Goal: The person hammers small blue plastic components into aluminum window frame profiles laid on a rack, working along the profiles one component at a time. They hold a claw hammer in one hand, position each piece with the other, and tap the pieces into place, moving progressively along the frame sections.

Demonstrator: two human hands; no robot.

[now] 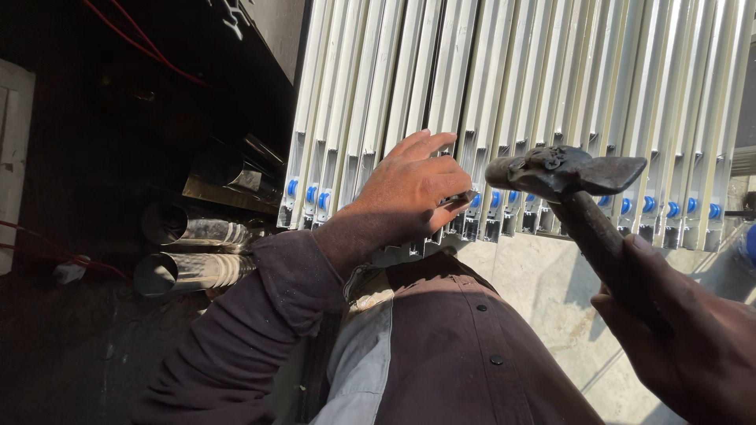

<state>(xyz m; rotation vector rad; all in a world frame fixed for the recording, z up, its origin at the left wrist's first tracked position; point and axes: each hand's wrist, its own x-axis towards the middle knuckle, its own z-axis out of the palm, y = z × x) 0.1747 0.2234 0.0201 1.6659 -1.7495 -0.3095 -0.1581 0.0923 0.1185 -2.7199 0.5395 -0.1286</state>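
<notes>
My left hand [413, 193] rests against the lower ends of a row of white metal channel profiles [543, 86] and pinches a small dark piece, too small to identify, between thumb and fingers. My right hand [685, 338] grips the dark handle of a worn hammer [563, 173], whose head hovers just right of the left hand, close to the profile ends. Several blue plastic plugs [646, 205] sit in the bottoms of the profiles.
Shiny metal pipes [197, 271] lie stacked in the shadow at the left, with red wires [150, 55] above. A pale concrete floor [543, 283] shows under the profiles. My dark shirt [465, 346] fills the bottom middle.
</notes>
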